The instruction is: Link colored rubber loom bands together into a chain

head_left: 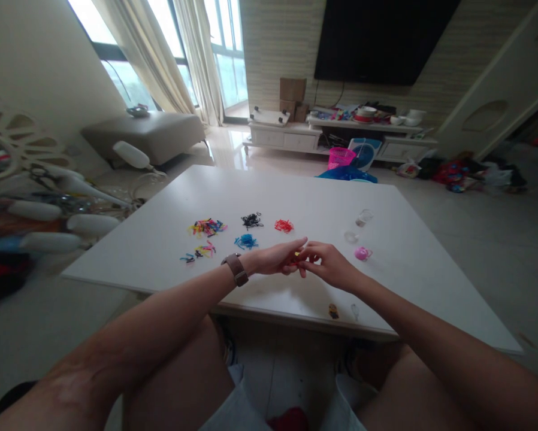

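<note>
My left hand [278,257], with a brown-strapped watch [236,269] on its wrist, is closed over the table with the thumb stretched out. My right hand [329,263] meets it, fingertips pinched together. Small red and yellow bits, which look like rubber bands [296,261], show between the fingers of both hands; their exact form is partly hidden. Just beyond lie a red pile of bands [284,225], a blue pile [246,240] and a black pile [251,220]. Farther left is a mixed-colour pile [207,227], with smaller groups [205,249] in front of it.
Right of my hands, the white table [413,263] carries a pink round item [363,254], a clear ring [350,237] and a clear small container [365,216]. By the near edge lie a yellow-and-dark figure [333,310] and a clear small piece [354,312].
</note>
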`<state>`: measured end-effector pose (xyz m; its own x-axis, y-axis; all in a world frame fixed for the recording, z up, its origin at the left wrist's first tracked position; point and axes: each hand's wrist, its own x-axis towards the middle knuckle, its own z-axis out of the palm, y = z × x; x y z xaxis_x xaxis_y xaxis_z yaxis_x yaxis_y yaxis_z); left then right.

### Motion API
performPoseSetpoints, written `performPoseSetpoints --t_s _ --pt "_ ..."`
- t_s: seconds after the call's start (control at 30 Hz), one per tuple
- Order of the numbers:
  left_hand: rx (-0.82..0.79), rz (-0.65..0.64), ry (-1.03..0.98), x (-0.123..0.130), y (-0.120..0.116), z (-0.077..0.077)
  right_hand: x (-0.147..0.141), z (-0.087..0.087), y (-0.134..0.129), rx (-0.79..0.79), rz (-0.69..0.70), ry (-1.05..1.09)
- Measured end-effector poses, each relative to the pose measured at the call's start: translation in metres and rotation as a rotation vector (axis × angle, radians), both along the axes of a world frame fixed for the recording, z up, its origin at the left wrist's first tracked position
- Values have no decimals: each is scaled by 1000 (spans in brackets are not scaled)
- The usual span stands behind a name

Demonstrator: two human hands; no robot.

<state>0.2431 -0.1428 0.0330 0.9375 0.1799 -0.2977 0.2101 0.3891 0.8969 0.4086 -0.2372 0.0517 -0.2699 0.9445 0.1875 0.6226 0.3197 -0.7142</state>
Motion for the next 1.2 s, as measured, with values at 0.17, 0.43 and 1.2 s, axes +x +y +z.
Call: performPoseSetpoints --t_s 0.17,0.43,1.2 --pt "5 -46 -11 0 -3 1 0 -3 -1 9 3 -101" --pt "63 -50 29 1 -7 1 -4 0 -3 69 -29 -386" --pt "888 364 -88 4 12 -20 23 -9 9 45 -179 -302"
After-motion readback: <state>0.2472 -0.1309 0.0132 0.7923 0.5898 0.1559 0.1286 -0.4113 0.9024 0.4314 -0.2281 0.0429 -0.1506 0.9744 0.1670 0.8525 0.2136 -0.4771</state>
